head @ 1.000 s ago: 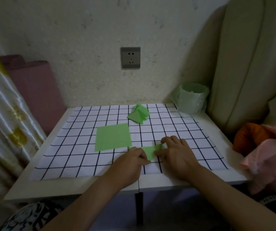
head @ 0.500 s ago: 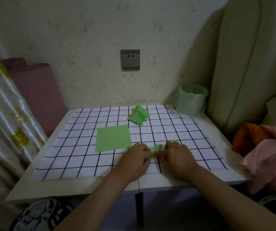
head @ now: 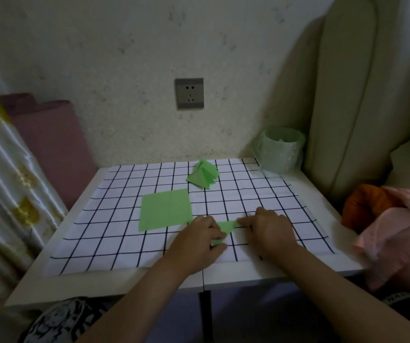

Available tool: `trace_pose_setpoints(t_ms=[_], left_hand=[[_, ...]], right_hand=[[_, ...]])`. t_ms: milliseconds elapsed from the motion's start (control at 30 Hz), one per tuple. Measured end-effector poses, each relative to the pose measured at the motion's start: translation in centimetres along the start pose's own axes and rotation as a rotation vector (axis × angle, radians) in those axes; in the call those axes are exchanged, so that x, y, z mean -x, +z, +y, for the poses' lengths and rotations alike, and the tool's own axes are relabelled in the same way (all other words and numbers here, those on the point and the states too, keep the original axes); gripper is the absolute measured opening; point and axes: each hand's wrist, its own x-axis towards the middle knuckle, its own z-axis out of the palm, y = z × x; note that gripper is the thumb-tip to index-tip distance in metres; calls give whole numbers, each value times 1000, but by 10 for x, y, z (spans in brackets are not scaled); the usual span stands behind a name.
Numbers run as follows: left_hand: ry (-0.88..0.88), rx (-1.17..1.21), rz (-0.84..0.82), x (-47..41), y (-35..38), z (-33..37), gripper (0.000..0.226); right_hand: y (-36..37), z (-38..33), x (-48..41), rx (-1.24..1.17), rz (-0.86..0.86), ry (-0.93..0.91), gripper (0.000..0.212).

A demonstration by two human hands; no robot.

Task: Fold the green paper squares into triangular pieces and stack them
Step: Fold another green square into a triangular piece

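Note:
A small folded green paper piece (head: 225,227) lies on the checked mat near the table's front, between my two hands. My left hand (head: 199,241) pinches its left part with curled fingers and thumb; a green corner shows under that thumb. My right hand (head: 269,230) lies over its right end with the fingertips pressing the paper to the mat. A flat pile of green paper squares (head: 165,212) sits just left of my left hand. A stack of folded green triangles (head: 202,177) rests farther back.
The white table (head: 305,266) carries a black-and-white checked mat (head: 114,233). A green-bagged bin (head: 282,152) stands at the back right corner. A cream cushion and pink and orange cloth (head: 397,229) crowd the right side. A curtain hangs at the left.
Both hands have kept working the small green piece in the same spot. My left hand has closed in over its left part, and less of the paper shows than a second ago.

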Motion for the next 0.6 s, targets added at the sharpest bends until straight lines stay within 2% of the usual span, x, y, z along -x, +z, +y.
trace_pose_setpoints(t_ms=[100,233,400,600], left_hand=[[-6,25,-18,-2,-1,-5,35],[33,-7,-58,-6,-8,-11,30],[24,35,-82,-8,-16,-17,28],[20,47,-141,-11,-25,-26,33]], right_hand=[[3,2,-2,-18,52,-43,32],[-3,-2,-6,-71,18,-183,42],[-2,2,-24,-82,-67,-457,27],[-3,-2,-32,-5,47,-643,24]])
